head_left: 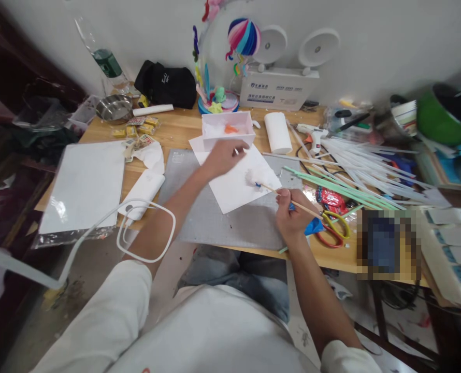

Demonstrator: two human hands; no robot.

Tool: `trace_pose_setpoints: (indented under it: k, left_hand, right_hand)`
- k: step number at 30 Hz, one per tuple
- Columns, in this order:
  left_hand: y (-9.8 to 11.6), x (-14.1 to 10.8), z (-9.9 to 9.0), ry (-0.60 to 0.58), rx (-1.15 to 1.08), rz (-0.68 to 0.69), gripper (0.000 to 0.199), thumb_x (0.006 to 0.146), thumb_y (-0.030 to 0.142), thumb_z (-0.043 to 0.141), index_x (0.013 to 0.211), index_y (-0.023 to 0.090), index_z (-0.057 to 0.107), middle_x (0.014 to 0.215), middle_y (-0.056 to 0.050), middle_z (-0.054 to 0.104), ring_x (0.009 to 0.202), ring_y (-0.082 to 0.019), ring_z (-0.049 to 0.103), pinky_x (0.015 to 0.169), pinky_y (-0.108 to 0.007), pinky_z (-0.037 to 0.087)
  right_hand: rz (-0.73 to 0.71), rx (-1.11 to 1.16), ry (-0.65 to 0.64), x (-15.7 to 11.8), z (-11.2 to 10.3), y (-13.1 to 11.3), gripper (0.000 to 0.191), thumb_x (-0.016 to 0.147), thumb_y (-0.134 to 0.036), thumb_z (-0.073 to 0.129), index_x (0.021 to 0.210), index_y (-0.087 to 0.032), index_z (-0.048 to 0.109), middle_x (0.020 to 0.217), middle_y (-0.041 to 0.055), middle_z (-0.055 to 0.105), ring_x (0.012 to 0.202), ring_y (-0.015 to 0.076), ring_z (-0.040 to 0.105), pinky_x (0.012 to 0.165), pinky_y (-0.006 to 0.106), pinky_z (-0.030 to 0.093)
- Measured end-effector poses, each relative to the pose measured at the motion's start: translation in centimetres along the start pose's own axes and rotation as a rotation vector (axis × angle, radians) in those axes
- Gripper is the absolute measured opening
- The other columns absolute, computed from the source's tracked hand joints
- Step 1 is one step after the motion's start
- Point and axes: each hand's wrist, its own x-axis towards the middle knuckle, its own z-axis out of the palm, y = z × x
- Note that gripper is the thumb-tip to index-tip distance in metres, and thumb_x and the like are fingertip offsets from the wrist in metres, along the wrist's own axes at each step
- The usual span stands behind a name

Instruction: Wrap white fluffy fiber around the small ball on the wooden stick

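My right hand point(292, 210) is closed around a thin wooden stick point(303, 207), whose far end carries a small blue piece point(258, 185) beside a tuft of white fluff point(253, 177). That end is over a white sheet point(234, 191) lying on the grey cutting mat point(199, 220). My left hand point(226, 157) is over the top of the sheet, at the near edge of an open white box point(227, 141) with an orange piece point(230, 128) inside. The left fingers are bent and partly hidden, so whether they hold anything does not show.
Scissors point(334, 228), green strips point(331, 187), white strips point(370, 160) and a glue gun point(314, 135) lie to the right. A paper roll point(277, 133) stands behind the mat. To the left are a white power bank point(143, 194) with a looped cable and a bagged paper stack point(86, 181).
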Motion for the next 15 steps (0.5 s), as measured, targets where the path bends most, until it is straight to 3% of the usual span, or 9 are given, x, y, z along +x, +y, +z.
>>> trace_pose_setpoints:
  k: [3,5,10,15]
  left_hand:
    - [-1.0,3.7,-3.7,0.098,0.343,-0.179,0.028,0.096,0.021,0.053,0.113,0.019,0.075,0.115,-0.011,0.074,0.109,-0.026,0.065,0.100,-0.040,0.048]
    - [-1.5,5.7,-4.9,0.046,0.545,-0.269,0.031,0.096,0.019,0.050,0.116,0.015,0.073,0.118,-0.016,0.072,0.114,-0.030,0.064,0.100,-0.044,0.048]
    - [-2.2,8.0,-4.0,-0.066,0.679,-0.294,0.039,0.095,0.012,0.045,0.124,0.006,0.070,0.124,-0.025,0.068,0.119,-0.037,0.063,0.101,-0.048,0.048]
    - [-3.3,9.0,-3.3,-0.066,0.636,-0.341,0.040,0.094,0.020,0.053,0.129,0.013,0.070,0.119,-0.020,0.071,0.121,-0.033,0.062,0.102,-0.042,0.047]
  right_hand:
    - [-0.021,0.017,0.017,-0.3,0.2,0.1,0.030,0.100,-0.033,0.048,0.079,-0.022,0.068,0.065,0.0011,0.069,0.063,0.0152,0.065,0.062,0.027,0.046]
    - [-0.034,0.022,0.034,-0.5,0.3,0.0,0.030,0.100,-0.032,0.049,0.079,-0.022,0.068,0.063,0.0011,0.068,0.062,0.0152,0.065,0.062,0.027,0.046]
    - [-0.052,0.055,0.045,-0.7,0.4,0.0,0.027,0.100,-0.028,0.048,0.082,-0.022,0.068,0.064,0.0010,0.068,0.063,0.0150,0.065,0.062,0.028,0.047]
    - [-0.093,0.101,0.063,-0.8,0.3,0.0,0.023,0.098,-0.024,0.050,0.084,-0.022,0.068,0.066,0.0012,0.069,0.063,0.0145,0.064,0.062,0.027,0.047]
